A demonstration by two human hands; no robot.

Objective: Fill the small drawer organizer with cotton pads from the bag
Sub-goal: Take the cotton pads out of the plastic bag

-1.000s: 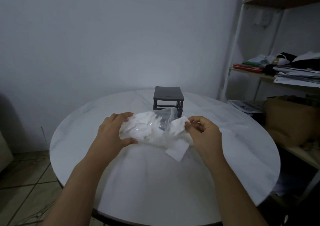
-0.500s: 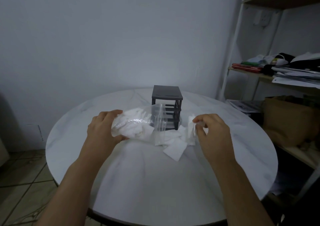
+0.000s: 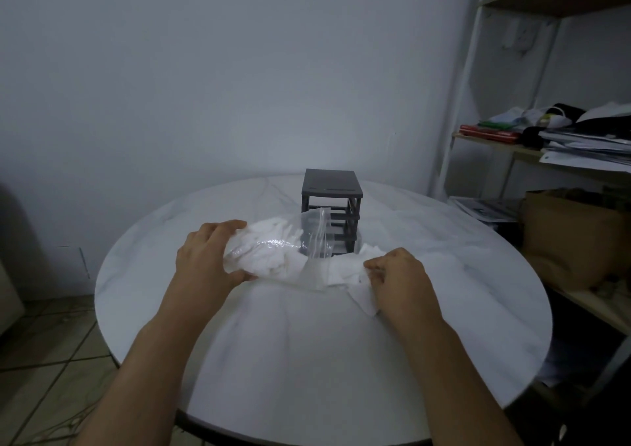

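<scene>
From the head camera, the left hand (image 3: pixel 208 258) has its fingers and thumb curled round the closed end of a clear plastic bag (image 3: pixel 316 230), which is full of white cotton pads (image 3: pixel 269 254) and lies on the round white marble table (image 3: pixel 307 360). The right hand (image 3: pixel 399 278) pinches some loose white pads (image 3: pixel 345 273) at the bag's mouth, fingers bent close together. The small dark grey drawer organizer (image 3: pixel 331 189) stands upright just behind the bag. A shelf with papers (image 3: pixel 580 145) is at the right.

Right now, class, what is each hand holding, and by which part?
The left hand grips the clear bag by its filled end; the right hand pinches cotton pads at their edge.
</scene>
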